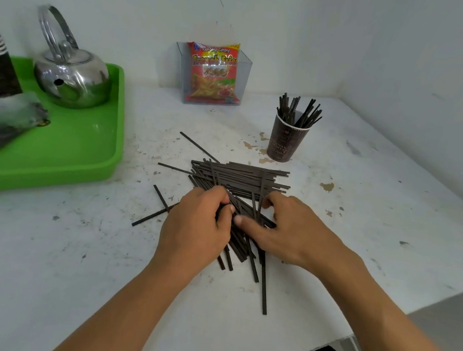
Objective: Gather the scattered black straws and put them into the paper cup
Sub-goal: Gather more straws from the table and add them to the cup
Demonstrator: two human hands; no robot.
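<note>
A loose pile of black straws (241, 176) lies in the middle of the white surface (362, 203), a few strays angled out to its left and toward the near edge. The left hand (198, 225) curls its fingers (229, 207) closed around a bunch at the pile's near side. The right hand (284, 230) lies partly spread on the straws, forefinger pressing them flat, gripping none. Beyond the pile, the paper cup (285, 141) stands upright, already holding straws. A green tray (67, 147) with a steel kettle (71, 77) sits far left.

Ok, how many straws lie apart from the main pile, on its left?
4: one angling up behind the pile, one at its left edge, two crossed, and, by the left hand. Others may be hidden.
</note>
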